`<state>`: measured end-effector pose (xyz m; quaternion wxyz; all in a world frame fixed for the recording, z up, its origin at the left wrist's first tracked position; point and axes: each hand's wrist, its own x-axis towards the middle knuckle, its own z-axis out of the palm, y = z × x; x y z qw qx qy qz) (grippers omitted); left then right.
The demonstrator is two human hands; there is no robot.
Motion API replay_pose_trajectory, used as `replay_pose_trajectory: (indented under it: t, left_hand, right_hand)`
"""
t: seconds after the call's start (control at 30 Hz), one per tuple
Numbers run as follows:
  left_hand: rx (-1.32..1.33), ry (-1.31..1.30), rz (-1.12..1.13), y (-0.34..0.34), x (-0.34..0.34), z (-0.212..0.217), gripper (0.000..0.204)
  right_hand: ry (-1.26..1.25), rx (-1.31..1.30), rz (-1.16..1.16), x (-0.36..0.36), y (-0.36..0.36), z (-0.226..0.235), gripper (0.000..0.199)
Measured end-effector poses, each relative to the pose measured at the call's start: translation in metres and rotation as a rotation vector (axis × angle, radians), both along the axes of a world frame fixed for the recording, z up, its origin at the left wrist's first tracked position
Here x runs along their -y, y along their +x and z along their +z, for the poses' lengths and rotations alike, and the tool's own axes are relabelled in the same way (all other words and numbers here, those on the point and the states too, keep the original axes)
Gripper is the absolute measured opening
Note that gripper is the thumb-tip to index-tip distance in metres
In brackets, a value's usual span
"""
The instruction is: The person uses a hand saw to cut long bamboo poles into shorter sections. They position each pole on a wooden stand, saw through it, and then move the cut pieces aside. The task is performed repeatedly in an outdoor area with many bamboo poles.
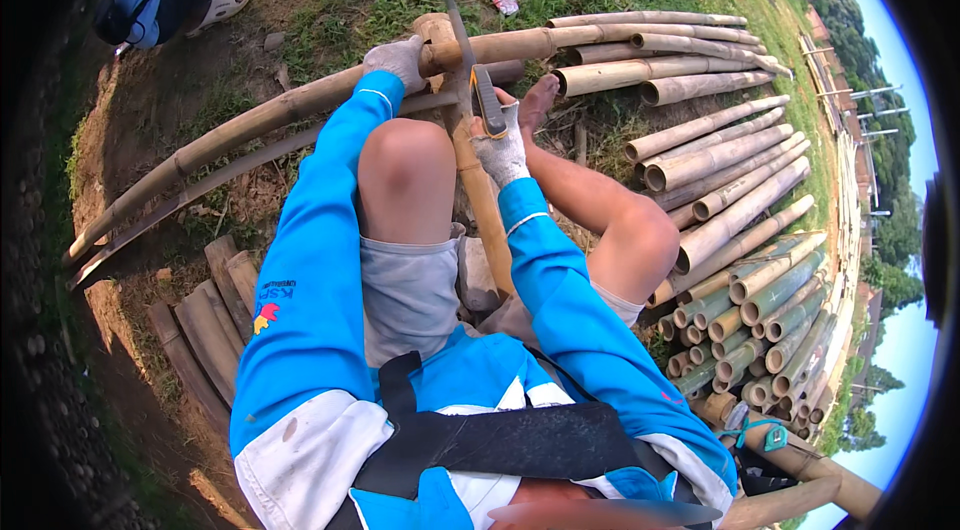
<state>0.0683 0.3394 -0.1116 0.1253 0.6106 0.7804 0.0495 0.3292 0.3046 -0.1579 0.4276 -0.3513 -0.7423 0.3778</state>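
A long tan bamboo pole [290, 110] runs from the far left across in front of my knees. My gloved left hand [398, 63] is closed around it. Just right of that hand, the thin blade of a handsaw [486, 105] crosses the pole, pointing away from me. My gloved right hand [503, 145] grips the saw's black and orange handle. Beneath the pole, an upright bamboo post [478, 195] stands between my legs. Whether the blade has cut into the pole cannot be made out.
Cut bamboo lengths [720, 155] lie in rows at the right, with a greenish bamboo pile [765, 315] nearer. Bamboo pieces [210, 315] lie at the left. A person's sandalled foot [222, 8] is at the far left. A teal tape measure [775, 438] rests at the lower right.
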Motion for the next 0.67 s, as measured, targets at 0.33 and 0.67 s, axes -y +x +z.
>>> replay_pose_trajectory:
  t: [0.33,0.67]
  left_hand:
    - [-0.067,0.12,0.007,-0.001,-0.002,-0.009,0.066]
    - [-0.075,-0.016,-0.059,-0.019,-0.023,-0.003,0.066]
  right_hand:
    - [0.005,-0.002,0.019,-0.005,-0.007,0.033,0.059]
    - [0.104,0.149,-0.097,0.081,0.043,0.075,0.055]
